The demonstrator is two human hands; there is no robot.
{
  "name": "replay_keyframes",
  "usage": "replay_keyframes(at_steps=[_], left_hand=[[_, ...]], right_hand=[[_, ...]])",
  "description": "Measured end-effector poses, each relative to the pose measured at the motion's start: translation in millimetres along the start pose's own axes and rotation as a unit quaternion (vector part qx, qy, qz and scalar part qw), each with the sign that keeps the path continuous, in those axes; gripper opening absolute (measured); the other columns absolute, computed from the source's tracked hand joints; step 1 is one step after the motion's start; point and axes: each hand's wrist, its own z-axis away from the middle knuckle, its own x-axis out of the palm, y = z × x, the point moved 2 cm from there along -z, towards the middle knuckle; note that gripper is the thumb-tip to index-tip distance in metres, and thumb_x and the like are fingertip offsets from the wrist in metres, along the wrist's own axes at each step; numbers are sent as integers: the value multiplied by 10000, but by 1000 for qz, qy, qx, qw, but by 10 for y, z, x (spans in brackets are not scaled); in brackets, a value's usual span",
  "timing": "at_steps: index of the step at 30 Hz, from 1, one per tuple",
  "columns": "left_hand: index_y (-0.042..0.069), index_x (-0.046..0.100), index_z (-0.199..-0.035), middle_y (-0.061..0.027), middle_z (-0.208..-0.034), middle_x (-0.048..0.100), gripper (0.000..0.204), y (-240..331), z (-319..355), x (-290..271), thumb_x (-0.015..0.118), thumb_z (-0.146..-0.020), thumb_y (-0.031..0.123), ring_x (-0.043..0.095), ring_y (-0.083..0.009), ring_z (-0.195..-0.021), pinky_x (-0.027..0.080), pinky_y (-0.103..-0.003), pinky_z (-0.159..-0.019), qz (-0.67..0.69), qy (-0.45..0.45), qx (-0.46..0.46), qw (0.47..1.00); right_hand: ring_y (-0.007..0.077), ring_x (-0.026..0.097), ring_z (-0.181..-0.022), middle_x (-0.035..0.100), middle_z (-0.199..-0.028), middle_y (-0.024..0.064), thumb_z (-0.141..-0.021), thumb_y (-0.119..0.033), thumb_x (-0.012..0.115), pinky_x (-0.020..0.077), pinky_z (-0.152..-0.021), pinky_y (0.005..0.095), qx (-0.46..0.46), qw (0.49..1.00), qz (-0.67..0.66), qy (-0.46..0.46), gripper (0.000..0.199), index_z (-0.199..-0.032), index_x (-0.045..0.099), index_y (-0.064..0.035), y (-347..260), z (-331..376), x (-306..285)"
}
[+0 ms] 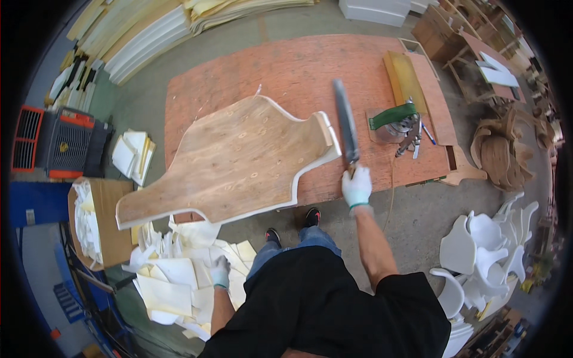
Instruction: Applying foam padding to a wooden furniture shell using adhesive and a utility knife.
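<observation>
My right hand (357, 186), in a white glove with a green cuff, is closed around the handle of a long knife (345, 119). Its broad grey blade points away from me, apart from the nearby panel and slightly smeared by motion. A curved wooden panel (245, 161) edged with white foam lies across the table's near left, its narrow end jutting past the edge. My gloved left hand (220, 272) hangs low at my left side, above loose foam offcuts (170, 280). How its fingers are set is unclear.
On the reddish table (286, 65) sit a green-handled spray gun (394, 122) and a yellow foam block (403, 80). A cardboard box (110, 221) of scraps stands left. White shells (483, 250) are piled right, near brown wooden shells (501, 149). Foam sheets (149, 45) lie far left.
</observation>
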Motion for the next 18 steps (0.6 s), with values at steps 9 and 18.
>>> replay_keyframes(at_steps=[9, 18], left_hand=[[145, 613, -1209, -10, -1174, 631, 416, 1898, -512, -223, 532, -1006, 499, 577, -173, -1106, 437, -349, -991, 367, -136, 150, 908], [105, 371, -1497, -124, -1535, 401, 522, 2964, -1233, -649, 431, -1045, 359, 386, -300, -1405, 296, -472, -1196, 375, -346, 240, 826]], right_hand=[[298, 558, -1210, 594, -1287, 171, -956, -373, 646, 457, -1027, 395, 26, 880, -463, -97, 522, -1327, 560, -16, -413, -1388, -481], [236, 531, -1262, 562, -1376, 101, -1046, -318, 477, 423, -1107, 395, -204, 889, -396, -110, 439, -1409, 460, -71, -1286, -801, -292]])
